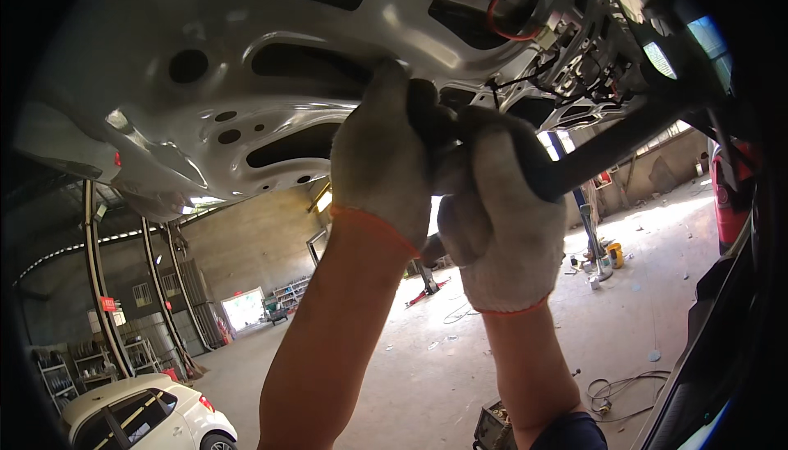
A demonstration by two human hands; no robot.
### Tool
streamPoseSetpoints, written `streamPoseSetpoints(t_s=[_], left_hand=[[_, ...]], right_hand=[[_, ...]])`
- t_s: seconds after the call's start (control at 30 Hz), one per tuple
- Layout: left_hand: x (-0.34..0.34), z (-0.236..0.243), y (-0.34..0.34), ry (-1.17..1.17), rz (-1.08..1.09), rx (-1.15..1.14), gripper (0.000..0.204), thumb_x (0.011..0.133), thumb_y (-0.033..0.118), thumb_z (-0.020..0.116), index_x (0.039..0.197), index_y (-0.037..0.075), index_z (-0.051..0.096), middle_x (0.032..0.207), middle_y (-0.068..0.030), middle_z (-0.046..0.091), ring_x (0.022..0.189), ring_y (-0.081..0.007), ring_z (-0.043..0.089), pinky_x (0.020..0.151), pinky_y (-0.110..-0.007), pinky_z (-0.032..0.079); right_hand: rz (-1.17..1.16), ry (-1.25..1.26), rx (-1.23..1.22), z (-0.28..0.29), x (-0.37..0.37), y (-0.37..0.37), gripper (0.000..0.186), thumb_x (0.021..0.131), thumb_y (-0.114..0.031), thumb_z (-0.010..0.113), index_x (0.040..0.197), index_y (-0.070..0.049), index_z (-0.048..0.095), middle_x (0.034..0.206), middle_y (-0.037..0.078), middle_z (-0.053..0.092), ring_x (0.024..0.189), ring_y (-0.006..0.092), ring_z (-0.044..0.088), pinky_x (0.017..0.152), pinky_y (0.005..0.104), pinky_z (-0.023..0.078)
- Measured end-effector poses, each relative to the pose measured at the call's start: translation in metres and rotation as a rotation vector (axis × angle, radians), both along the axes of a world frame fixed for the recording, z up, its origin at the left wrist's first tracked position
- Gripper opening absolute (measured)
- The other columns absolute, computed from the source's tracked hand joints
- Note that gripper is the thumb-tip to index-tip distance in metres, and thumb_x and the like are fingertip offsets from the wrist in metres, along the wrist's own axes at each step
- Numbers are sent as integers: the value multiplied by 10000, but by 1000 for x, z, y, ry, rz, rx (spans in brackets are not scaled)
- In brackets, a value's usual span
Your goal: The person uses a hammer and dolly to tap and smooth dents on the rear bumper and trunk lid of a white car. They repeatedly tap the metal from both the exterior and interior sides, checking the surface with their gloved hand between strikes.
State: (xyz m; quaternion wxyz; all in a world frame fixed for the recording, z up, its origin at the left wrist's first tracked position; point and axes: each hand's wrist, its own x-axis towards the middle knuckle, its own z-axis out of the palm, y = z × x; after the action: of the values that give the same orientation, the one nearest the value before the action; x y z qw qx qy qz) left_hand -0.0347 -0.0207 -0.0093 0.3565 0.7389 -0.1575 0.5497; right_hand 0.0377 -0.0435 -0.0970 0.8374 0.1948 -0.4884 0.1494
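Overhead is the silver-grey underside of a raised car panel (213, 31), with dark cut-outs and holes. My left hand (377, 155), in a whitish work glove with an orange cuff, is raised close to it. Its fingers are curled, and whatever they hold is hidden. Right beside it, my right hand (513, 220), gloved alike, is wrapped around the dark handle of a hammer (611, 142). That handle slants up to the right, where the hammer's head lies in shadow. Dark shapes between the two hands are too dim to tell apart.
Wiring (574, 77) hangs from the panel at the right. Below, a white car (148, 417) stands at the lower left, and a cable (628, 388) lies on the concrete floor (369, 376). A red vehicle (726, 204) is at the right edge; lift posts (107, 286) rise at the left.
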Motion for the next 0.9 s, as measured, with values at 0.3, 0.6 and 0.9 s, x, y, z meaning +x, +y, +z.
streamPoseSetpoints(t_s=[0.3, 0.6, 0.9], left_hand=[[25, -2, -14, -78, -156, -257, 378, 1105, 443, 519, 802, 216, 529, 560, 14, 444, 404, -139, 359, 410, -332, 237], [32, -1, -8, -153, -129, -211, 386, 1098, 423, 510, 771, 223, 470, 547, 22, 388, 399, -143, 356, 403, -333, 234], [41, 4, 9, -205, 9, -94, 389, 1081, 397, 522, 741, 214, 475, 530, 16, 393, 393, -148, 362, 397, -337, 222]], right_hand=[[-56, -50, -59, -111, 29, 63, 561, 1067, -629, 568, 943, -87, 494, 629, -12, 447, 414, 85, 368, 342, 272, 305], [-336, 31, -3, -148, 16, 64, 516, 1068, -563, 626, 1187, -71, 525, 781, 60, 543, 498, 105, 457, 393, 267, 391], [-646, 257, 102, -122, 14, 129, 494, 1026, -500, 711, 1079, -42, 532, 691, 17, 497, 470, 63, 385, 387, 245, 285]])
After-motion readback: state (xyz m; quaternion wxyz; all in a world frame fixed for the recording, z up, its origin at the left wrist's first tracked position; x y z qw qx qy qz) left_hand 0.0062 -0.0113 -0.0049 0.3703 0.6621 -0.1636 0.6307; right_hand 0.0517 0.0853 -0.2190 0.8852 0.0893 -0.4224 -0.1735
